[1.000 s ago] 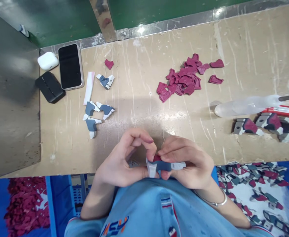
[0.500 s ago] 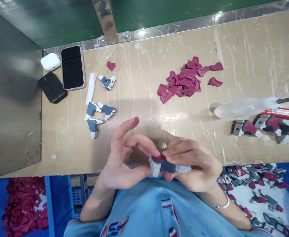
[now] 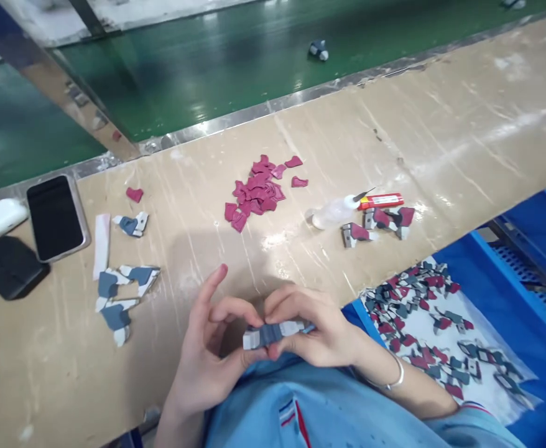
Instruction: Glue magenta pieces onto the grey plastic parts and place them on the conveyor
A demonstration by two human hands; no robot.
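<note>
Close to my body, a small blue-grey and white moulded part [image 3: 271, 335] is held between both hands. My left hand [image 3: 214, 358] pinches its left end between thumb and a bent finger, with another finger raised. The right hand [image 3: 317, 326] is closed around the other end, thumb below and fingers above. Its maroon side, seen earlier, is hidden now. Beyond the hands lies a loose pile of maroon pieces [image 3: 257, 190]. To the left on the table are several blue-grey and white parts [image 3: 115, 316], with a single maroon piece [image 3: 134, 195] above them.
A translucent bottle with a thin dark tip [image 3: 333, 213] lies by a red tube [image 3: 385, 200] and some maroon-and-grey parts [image 3: 357, 233]. Phone [image 3: 57, 218], white case [image 3: 1, 216] and black box [image 3: 12, 267] sit left. Right below, a blue bin [image 3: 501, 298] holds many parts.
The view has swung to the right, showing more table, the green surface and the bin. The held part has turned slightly in both hands; its maroon face no longer shows.
</note>
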